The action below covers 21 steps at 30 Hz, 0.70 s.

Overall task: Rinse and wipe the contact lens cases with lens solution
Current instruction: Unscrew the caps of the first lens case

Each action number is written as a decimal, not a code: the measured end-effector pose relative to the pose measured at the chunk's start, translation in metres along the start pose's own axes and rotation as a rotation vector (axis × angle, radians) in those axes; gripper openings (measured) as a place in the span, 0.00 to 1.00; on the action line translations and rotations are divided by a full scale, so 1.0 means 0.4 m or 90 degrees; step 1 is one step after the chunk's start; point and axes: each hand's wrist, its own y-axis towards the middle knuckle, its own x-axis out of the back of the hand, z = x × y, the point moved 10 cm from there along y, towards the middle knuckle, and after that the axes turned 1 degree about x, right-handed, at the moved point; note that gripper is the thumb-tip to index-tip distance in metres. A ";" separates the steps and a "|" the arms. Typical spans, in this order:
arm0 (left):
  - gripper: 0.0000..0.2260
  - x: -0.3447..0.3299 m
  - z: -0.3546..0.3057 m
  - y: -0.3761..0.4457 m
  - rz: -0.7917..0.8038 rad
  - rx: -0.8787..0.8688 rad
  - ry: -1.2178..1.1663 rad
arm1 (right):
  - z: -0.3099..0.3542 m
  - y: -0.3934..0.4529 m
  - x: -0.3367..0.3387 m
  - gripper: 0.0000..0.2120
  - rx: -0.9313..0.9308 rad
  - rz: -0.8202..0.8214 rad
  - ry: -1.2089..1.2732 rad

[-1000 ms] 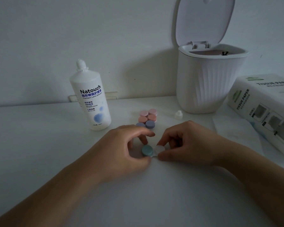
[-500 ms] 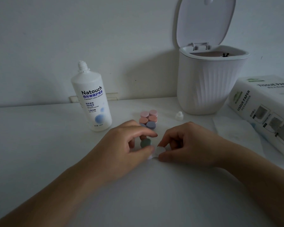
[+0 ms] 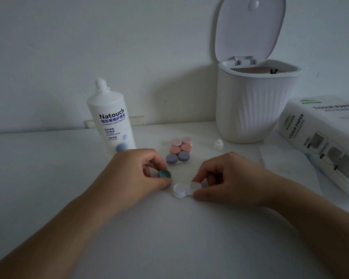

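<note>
Head view: the left hand [image 3: 135, 174] pinches a teal cap [image 3: 165, 174] in curled fingers, just off the white lens case [image 3: 182, 190] lying on the surface [image 3: 48, 178]. The right hand [image 3: 230, 176] pinches that case's still-capped well. Three capped cases [image 3: 179, 151] sit at 12 o'clock, the solution bottle [image 3: 111, 119] at 10 o'clock.

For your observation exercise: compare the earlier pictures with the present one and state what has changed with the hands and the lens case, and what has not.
The left hand has lifted the teal cap off the white lens case and drawn it left, leaving that well open. The right hand still pinches the white cap on the other well. The solution bottle, the three stacked cases, the bin and the tissue pack stayed put.
</note>
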 end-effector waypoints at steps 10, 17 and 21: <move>0.09 -0.003 -0.050 -0.013 0.055 -0.100 0.039 | 0.003 -0.003 0.001 0.06 0.006 -0.002 -0.005; 0.22 -0.041 -0.088 -0.031 0.116 -0.159 0.081 | 0.005 0.000 0.009 0.06 0.024 -0.021 0.007; 0.16 -0.045 -0.092 -0.027 0.094 -0.169 0.073 | 0.005 -0.001 0.015 0.07 0.034 -0.040 0.009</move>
